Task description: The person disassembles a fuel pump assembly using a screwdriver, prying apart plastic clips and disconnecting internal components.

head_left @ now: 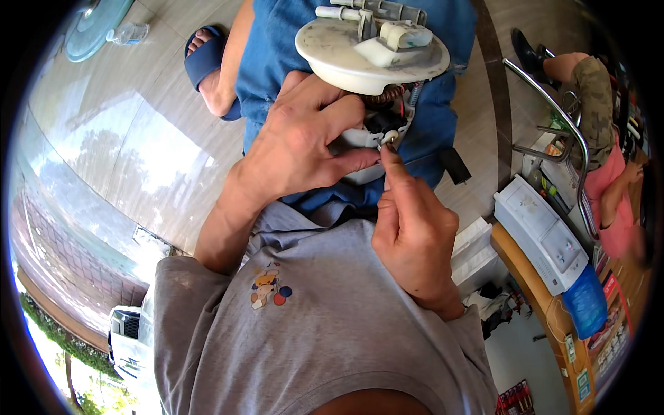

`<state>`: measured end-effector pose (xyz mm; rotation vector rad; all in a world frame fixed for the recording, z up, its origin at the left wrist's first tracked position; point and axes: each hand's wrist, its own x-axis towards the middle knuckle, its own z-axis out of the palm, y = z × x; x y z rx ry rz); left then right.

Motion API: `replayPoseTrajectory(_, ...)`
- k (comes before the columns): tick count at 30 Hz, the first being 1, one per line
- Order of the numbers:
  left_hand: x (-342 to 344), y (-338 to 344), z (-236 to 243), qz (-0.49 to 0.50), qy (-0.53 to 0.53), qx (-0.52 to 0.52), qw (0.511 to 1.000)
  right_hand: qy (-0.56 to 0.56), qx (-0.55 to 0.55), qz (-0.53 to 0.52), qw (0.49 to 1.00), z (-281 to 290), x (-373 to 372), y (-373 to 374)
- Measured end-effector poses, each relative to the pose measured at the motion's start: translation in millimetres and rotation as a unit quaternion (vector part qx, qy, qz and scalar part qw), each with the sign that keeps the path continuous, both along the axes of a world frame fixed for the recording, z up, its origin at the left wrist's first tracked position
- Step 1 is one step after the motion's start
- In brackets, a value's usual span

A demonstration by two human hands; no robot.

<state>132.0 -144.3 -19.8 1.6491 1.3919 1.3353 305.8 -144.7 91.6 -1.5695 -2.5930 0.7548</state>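
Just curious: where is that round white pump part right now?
In the head view, the pump sits top centre over the lap, gripped underneath by the left hand, the right hand just below.

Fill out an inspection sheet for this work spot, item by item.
Surface: no bench; the part rests on the lap in blue jeans, above a tiled floor.
Job's things: white pump unit with round top plate, spring and small fittings.
Clutter: sandal, white box on a wooden counter.
Grippers: left hand grips the unit's body; right hand fingers pinch a small fitting.
Cables: thin wires below the plate.
Surroundings: another person sits at right.
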Motion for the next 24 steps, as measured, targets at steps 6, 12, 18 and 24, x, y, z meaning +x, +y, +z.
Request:
replayPoseTrajectory(6, -1, 1, -7, -0.021, -0.031, 0.009, 0.999, 0.009, 0.014, 0.008, 1.0, -7, 3, -3)
replayPoseTrajectory(12, 1, -4, -2, -0.017, -0.033, -0.02, 0.999, 0.053, 0.079, 0.052, 0.994, -22, 10, -4)
replayPoseTrajectory(18, -1, -5, -4, -0.025, -0.04, -0.021, 0.999, 0.059, 0.078, 0.057, 0.994, -25, 9, -5)
replayPoseTrajectory(24, -1, -3, 0, -0.011, -0.038, -0.021, 0.999, 0.064, 0.076, 0.041, 0.994, -24, 5, -2)
